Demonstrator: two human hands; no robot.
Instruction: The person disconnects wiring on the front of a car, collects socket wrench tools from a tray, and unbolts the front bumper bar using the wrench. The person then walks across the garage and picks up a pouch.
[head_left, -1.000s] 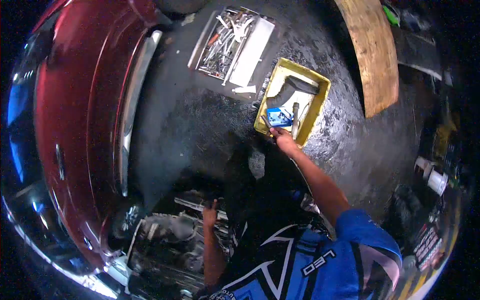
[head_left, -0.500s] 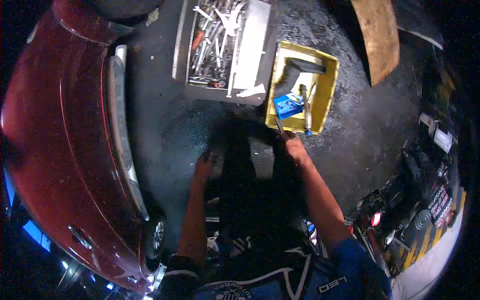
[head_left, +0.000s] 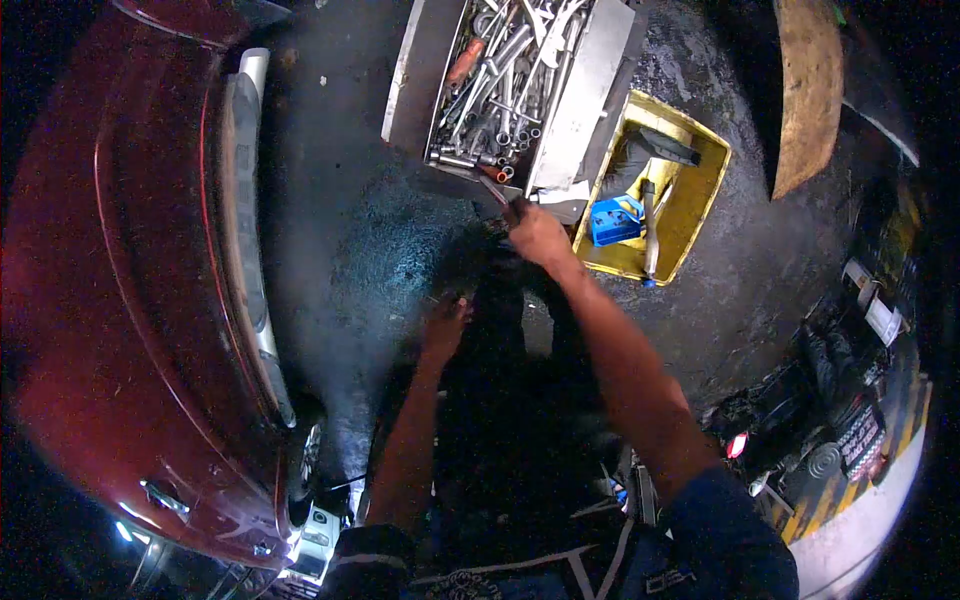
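Head view, a dim workshop floor seen from above: a red car [head_left: 130,300] fills the far left, its body panels running from top to bottom, with a pale side sill [head_left: 247,200] along its lower edge and a wheel [head_left: 308,450] near the bottom. Dark, wet-looking floor [head_left: 345,150] spreads beside it. Low over that floor hangs the person's left hand [head_left: 445,328], its grip partly curled in shadow; whether it holds anything cannot be told. Above it in the frame sits an open toolbox [head_left: 416,90], crammed with wrenches [head_left: 540,40] and sockets [head_left: 505,137], a red-orange handle [head_left: 466,60] among them. At the toolbox's near edge is a slim dark tool [head_left: 495,192], slanting up and leftward from the right hand [head_left: 540,236], whose grip is closed around its lower end; whether the tip touches the box is unclear. Just right of the toolbox stands a yellow bin [head_left: 708,200], holding a bent black piece [head_left: 628,165], a blue tray-like item [head_left: 614,222] and a long pale-shafted item [head_left: 651,240] tipped in blue. Farther right, a curved-looking wooden board [head_left: 808,100] lies at the top, and yellow-and-black stripes [head_left: 905,440] mark the lower right
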